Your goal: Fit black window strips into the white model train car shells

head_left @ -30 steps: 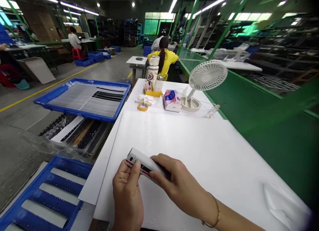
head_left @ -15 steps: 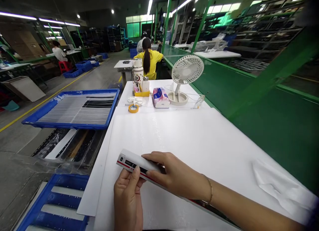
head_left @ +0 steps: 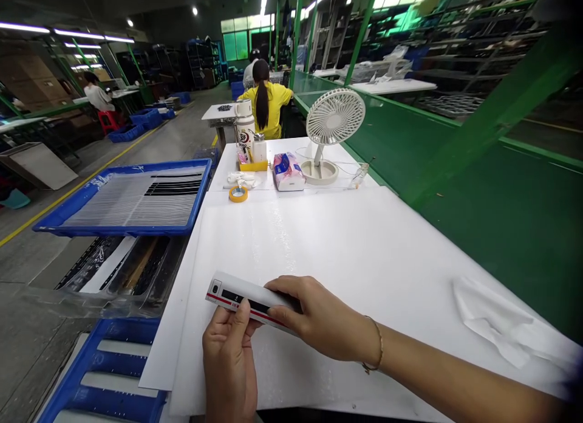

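Observation:
A long silver bar [head_left: 246,283] with a black strip and a thin red line along its face lies slantwise between my hands, just above the front of the white table. My left hand [head_left: 230,356] is closed on its lower edge near the left end, thumb pressed against the face. From above, my right hand [head_left: 319,316] grips the bar further along, fingers over the top and thumb on the front. The far end of the bar is hidden behind my right hand and forearm.
A white cloth or sheet [head_left: 496,319] lies at the right edge of the table. Toward the back stand a fan [head_left: 334,119], a tissue pack [head_left: 289,172], tape [head_left: 238,194] and a bottle [head_left: 245,134]. Blue trays [head_left: 200,195] are at the left; a person in yellow [head_left: 276,107] sits ahead.
My right hand has shifted slightly right along the bar, showing more of the black strip between my hands. The bar's far part, seen earlier below my right wrist, is now hidden. The view has shifted slightly.

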`<state>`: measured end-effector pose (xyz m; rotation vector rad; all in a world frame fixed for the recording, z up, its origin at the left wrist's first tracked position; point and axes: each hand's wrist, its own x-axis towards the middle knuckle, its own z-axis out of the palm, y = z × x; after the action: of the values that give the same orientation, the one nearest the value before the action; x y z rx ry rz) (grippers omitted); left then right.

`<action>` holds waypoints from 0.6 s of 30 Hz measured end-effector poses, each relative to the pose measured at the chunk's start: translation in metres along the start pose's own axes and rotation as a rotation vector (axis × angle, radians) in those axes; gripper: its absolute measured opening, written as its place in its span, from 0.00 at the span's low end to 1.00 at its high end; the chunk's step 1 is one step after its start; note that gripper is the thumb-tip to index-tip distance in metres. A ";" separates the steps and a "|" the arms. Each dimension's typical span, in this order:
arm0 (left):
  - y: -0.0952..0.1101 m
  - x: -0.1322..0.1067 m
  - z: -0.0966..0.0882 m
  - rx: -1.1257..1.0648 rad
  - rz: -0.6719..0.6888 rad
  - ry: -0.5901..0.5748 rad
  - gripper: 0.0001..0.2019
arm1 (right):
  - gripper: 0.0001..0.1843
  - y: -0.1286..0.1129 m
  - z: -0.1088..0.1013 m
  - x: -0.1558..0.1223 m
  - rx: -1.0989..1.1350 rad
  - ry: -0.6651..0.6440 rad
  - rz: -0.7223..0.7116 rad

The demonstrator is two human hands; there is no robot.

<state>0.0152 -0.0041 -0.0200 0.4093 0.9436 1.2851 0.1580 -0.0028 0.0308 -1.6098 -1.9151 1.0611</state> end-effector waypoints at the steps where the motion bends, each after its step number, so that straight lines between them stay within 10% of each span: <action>1: 0.001 0.000 0.001 -0.003 -0.008 -0.003 0.21 | 0.09 -0.001 0.000 -0.001 -0.005 0.006 -0.006; 12: -0.003 -0.004 0.005 0.035 -0.116 -0.082 0.14 | 0.13 0.001 -0.013 -0.002 -0.012 0.003 -0.084; 18: 0.004 0.004 -0.003 0.013 -0.028 0.082 0.06 | 0.12 0.022 -0.033 -0.054 -0.160 0.409 -0.183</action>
<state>0.0105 0.0002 -0.0201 0.3547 1.0233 1.2790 0.2092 -0.0443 0.0427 -1.5522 -1.8535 0.4708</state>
